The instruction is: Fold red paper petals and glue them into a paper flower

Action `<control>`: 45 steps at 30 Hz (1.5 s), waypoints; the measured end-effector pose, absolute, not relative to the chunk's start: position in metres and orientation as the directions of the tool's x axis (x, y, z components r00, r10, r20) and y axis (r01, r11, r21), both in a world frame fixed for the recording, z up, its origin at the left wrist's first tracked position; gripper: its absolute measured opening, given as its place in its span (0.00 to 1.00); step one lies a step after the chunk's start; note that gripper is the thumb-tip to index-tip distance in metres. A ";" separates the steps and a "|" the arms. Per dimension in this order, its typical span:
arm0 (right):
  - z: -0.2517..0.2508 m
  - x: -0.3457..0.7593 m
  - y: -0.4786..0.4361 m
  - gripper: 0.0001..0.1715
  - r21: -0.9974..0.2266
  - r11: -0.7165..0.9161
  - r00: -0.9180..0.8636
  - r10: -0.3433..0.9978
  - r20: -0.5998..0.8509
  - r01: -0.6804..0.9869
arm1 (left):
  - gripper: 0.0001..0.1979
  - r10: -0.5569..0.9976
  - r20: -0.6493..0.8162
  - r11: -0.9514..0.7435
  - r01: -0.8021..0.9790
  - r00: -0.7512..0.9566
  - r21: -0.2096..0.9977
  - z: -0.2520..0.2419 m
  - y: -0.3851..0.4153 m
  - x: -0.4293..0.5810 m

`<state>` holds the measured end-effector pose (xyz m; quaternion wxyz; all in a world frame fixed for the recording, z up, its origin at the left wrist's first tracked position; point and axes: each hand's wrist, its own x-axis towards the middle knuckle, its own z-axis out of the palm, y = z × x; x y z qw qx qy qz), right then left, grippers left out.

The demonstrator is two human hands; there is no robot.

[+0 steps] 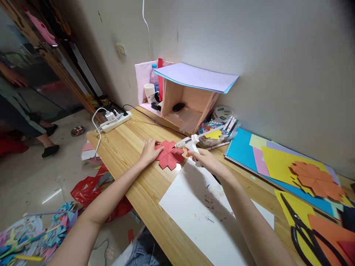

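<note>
A red paper flower (169, 157) with creased petals lies on the wooden table (151, 181). My left hand (151, 150) holds it at its left edge, thumb over the petals and fingers curled at the far side. In my right hand (203, 158) is a white hot glue gun (191, 144) with an orange trigger. Its nozzle points left, close over the flower's right petals; I cannot tell whether it touches them. A translucent glue stick (212, 131) sticks out of its back end. Beneath my right forearm lies a white sheet (191, 207) with coloured marks.
Behind the gun stand a cardboard box shelf (177, 94) and a bowl of craft supplies (213, 135). Coloured paper (241, 147), an orange paper flower (316, 177) and black scissors (302, 229) lie right. A power strip (116, 122) sits at the far-left edge. Another person's legs (33, 125) show left.
</note>
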<state>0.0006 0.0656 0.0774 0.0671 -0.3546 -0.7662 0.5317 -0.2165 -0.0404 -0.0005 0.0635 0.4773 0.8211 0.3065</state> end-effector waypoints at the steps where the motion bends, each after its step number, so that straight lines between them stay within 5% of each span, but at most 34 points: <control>1: 0.078 0.001 0.067 0.21 -0.860 0.176 -0.735 0.617 -0.282 0.479 | 0.13 0.832 0.171 0.359 0.747 -0.528 0.559 -0.001 -0.040 -0.219; 8: 0.080 0.008 0.072 0.21 -0.841 0.163 -0.687 0.665 -0.292 0.515 | 0.13 0.852 -0.099 0.469 0.665 -0.515 0.581 0.004 -0.046 -0.224; 14: 0.086 0.009 0.070 0.20 -0.852 0.131 -0.684 0.663 -0.305 0.507 | 0.17 0.850 -0.151 0.512 0.726 -0.505 0.458 0.019 -0.069 -0.200; 18: 0.089 0.009 0.069 0.20 -0.856 0.128 -0.692 0.653 -0.308 0.501 | 0.14 0.835 0.009 0.517 0.790 -0.550 0.330 0.028 -0.077 -0.181; 23: 0.092 0.012 0.066 0.20 -0.864 0.140 -0.732 0.605 -0.312 0.484 | 0.10 0.944 0.177 0.198 0.909 -0.277 0.368 0.023 -0.068 -0.174; 40: 0.097 0.016 0.058 0.24 -0.836 0.190 -0.755 0.563 -0.336 0.514 | 0.13 0.992 0.110 0.029 0.948 -0.067 0.317 0.014 -0.061 -0.178; 45: 0.098 0.017 0.057 0.24 -0.837 0.202 -0.761 0.559 -0.328 0.509 | 0.13 0.996 0.084 -0.017 0.977 -0.001 0.212 0.004 -0.060 -0.181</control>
